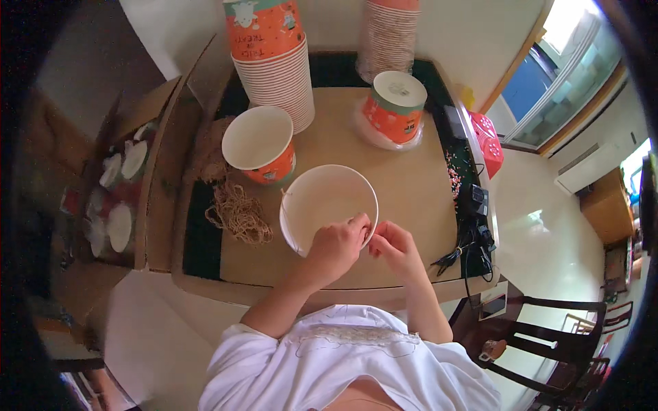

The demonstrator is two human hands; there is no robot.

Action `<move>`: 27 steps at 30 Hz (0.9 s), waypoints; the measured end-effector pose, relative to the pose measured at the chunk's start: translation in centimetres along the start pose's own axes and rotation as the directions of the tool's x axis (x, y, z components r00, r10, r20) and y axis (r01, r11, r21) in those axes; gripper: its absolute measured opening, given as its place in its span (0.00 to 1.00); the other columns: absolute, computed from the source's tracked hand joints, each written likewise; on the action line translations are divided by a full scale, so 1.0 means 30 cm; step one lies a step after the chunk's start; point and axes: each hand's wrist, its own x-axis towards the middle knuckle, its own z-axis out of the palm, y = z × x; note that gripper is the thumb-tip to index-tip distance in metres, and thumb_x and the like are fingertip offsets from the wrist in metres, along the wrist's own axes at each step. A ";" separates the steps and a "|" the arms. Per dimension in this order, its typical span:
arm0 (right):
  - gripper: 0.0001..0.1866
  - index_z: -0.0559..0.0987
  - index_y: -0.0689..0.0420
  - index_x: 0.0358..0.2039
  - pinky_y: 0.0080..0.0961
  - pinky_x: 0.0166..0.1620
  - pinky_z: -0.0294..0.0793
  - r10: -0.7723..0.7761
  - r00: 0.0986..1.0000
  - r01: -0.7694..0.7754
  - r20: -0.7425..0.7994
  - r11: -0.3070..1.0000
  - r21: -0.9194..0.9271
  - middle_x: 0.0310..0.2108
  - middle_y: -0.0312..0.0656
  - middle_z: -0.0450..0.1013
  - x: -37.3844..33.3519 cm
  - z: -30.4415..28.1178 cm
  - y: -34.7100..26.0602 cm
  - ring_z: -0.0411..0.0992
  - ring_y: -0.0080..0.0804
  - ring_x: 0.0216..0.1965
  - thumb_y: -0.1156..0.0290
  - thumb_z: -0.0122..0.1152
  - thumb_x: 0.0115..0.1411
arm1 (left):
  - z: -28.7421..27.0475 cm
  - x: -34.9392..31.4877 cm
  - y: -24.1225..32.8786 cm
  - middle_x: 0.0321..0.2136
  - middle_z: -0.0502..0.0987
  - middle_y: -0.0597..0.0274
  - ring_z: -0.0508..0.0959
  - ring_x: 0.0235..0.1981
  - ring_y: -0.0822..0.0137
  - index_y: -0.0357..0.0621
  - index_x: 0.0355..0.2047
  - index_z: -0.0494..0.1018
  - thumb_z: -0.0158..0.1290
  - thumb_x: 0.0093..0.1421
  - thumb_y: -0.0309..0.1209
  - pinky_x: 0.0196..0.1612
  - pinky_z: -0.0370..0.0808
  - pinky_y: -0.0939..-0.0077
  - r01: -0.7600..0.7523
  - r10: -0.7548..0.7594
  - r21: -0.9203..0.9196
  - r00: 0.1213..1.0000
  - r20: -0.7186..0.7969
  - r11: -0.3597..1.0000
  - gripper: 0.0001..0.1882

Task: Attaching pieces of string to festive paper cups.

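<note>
A white-lined paper tub (317, 195) stands tilted open towards me at the front of the table. A thin piece of twine (284, 214) hangs at its left rim. My left hand (338, 246) reaches over the near rim, its fingers closed against the inside of the right wall. Just outside that same wall, my right hand (396, 249) pinches with thumb and fingers. Whatever is between the fingers of either hand is too small or hidden to make out. Left of the tub lies a loose tangle of brown twine (241, 214).
Behind stand an orange printed tub (259, 140), a tall tub stack (277, 82), a wrapped stack (388, 41) and an upside-down tub (396, 103) on plastic. Black cables (473, 240) lie at the table's right edge. An open cardboard box (161, 178) stands left; a dark chair (548, 335) right.
</note>
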 end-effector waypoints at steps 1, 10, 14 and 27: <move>0.04 0.72 0.62 0.30 0.16 0.30 0.69 0.089 0.995 -0.093 0.042 0.989 0.111 0.24 0.35 0.71 -0.017 -0.005 -0.013 0.69 0.19 0.27 0.75 0.53 0.59 | 0.011 -0.001 0.001 0.25 0.76 0.52 0.78 0.27 0.52 0.42 0.32 0.67 0.47 0.60 0.30 0.29 0.73 0.59 0.005 -0.005 -0.009 1.000 -0.008 1.000 0.05; 0.05 0.78 0.59 0.35 0.16 0.24 0.66 -0.219 0.968 0.249 0.124 0.765 -0.593 0.28 0.37 0.73 -0.085 0.054 -0.241 0.68 0.21 0.22 0.75 0.57 0.57 | 0.026 0.020 -0.008 0.20 0.75 0.51 0.77 0.24 0.48 0.44 0.37 0.64 0.43 0.63 0.31 0.26 0.70 0.53 0.172 -0.170 -0.086 0.985 0.026 0.981 0.05; 0.06 0.78 0.61 0.34 0.21 0.26 0.68 -0.387 0.922 0.292 0.027 0.646 -0.705 0.28 0.40 0.74 0.049 0.001 -0.254 0.70 0.27 0.22 0.76 0.59 0.54 | 0.012 0.028 -0.030 0.20 0.74 0.50 0.77 0.25 0.48 0.43 0.37 0.63 0.41 0.64 0.29 0.27 0.70 0.56 0.090 -0.085 -0.206 0.996 0.031 0.975 0.04; 0.05 0.78 0.58 0.30 0.27 0.30 0.71 -0.091 0.989 0.145 0.114 0.702 -0.697 0.24 0.43 0.74 0.075 -0.040 -0.188 0.71 0.32 0.23 0.73 0.60 0.51 | -0.046 0.003 0.004 0.26 0.75 0.54 0.78 0.29 0.56 0.42 0.37 0.65 0.54 0.57 0.31 0.31 0.73 0.63 -0.052 0.059 -0.246 0.998 0.022 0.968 0.11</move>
